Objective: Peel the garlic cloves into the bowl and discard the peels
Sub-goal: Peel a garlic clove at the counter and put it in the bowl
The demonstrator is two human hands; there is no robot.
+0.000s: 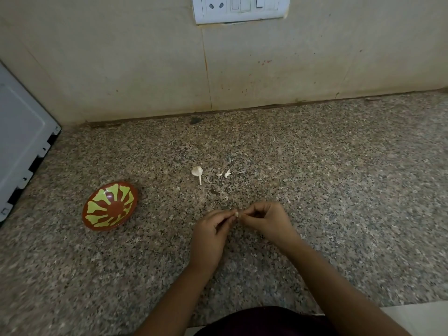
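Nearest, both hands pinch one garlic clove (236,214) just above the speckled worktop (339,190).
A dark garment (266,321) fills the bottom edge, and two bare forearms reach forward from it. The left hand (211,236) has its fingers curled, and its fingertips grip the clove from the left. The right hand (266,221) is curled too and pinches the same clove from the right, so the fingertips nearly meet. Well to the left sits a red bowl (110,206) with a yellow-green pattern, tipped toward the camera. Farther back lies a garlic bulb (197,172) with its stem, and two small white garlic bits (227,173) lie just to its right. A white appliance (21,146) stands at the far left. On the tiled wall (145,69) behind is a switch plate (240,8).
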